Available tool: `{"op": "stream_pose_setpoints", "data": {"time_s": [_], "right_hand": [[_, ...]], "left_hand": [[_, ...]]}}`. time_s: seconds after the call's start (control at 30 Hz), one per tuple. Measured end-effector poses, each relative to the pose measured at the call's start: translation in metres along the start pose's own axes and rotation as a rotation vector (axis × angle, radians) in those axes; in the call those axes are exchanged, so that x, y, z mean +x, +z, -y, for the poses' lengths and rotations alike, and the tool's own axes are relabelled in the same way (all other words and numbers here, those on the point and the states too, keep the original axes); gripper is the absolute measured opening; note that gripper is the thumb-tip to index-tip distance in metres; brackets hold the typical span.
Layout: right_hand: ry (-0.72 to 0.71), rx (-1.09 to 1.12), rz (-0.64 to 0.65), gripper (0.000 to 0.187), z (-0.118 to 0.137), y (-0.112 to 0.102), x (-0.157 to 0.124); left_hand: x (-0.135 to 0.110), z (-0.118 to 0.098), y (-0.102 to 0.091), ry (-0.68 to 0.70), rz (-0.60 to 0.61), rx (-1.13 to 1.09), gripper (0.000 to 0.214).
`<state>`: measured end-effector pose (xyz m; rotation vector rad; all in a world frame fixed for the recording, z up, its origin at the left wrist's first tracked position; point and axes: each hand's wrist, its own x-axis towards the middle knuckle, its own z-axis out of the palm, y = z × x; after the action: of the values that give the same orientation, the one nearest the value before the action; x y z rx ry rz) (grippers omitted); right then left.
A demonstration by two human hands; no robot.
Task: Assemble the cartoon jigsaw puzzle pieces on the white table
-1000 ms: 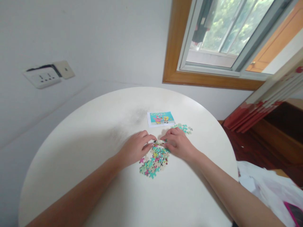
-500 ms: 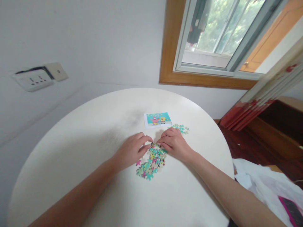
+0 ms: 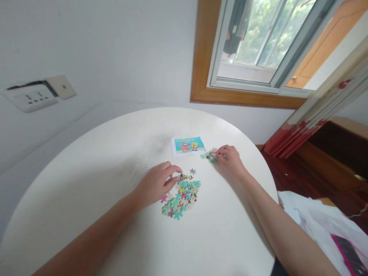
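Fingers on the right hand [image 3: 231, 160] just hopped from the big puzzle pile [image 3: 184, 196] to the smaller cluster [image 3: 210, 156], so the hands are split up now. They're bunched over it, can't tell if pinching. Left hand [image 3: 158, 183] has thumb and index apart at the big pile's far end, picture card [image 3: 188, 145] beyond.

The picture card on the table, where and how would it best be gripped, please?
Probably pinch the card by its white left edge, coming from the left: it lies flat, that edge is free, and puzzle pieces lie by its lower right corner.
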<state>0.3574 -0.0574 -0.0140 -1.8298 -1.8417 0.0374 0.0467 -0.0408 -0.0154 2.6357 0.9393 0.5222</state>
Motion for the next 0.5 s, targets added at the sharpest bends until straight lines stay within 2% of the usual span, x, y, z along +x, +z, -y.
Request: {"op": "stream_pose_setpoints", "data": {"time_s": [0.17, 0.3, 0.4, 0.5], "right_hand": [[0.074, -0.144, -0.045, 0.016, 0.008, 0.001, -0.001], [0.052, -0.147, -0.105, 0.011, 0.007, -0.003, 0.0], [-0.053, -0.018, -0.142, 0.014, 0.013, -0.006, -0.005], [-0.273, 0.171, -0.048, 0.016, 0.032, -0.006, -0.014]], "left_hand": [[0.0, 0.0, 0.0, 0.004, 0.001, -0.001, 0.022], [0.001, 0.001, 0.001, 0.004, -0.01, -0.008, 0.022], [0.001, 0.001, 0.002, 0.004, -0.02, -0.009, 0.022], [0.0, 0.0, 0.002, 0.0, -0.027, -0.009, 0.021]]}}
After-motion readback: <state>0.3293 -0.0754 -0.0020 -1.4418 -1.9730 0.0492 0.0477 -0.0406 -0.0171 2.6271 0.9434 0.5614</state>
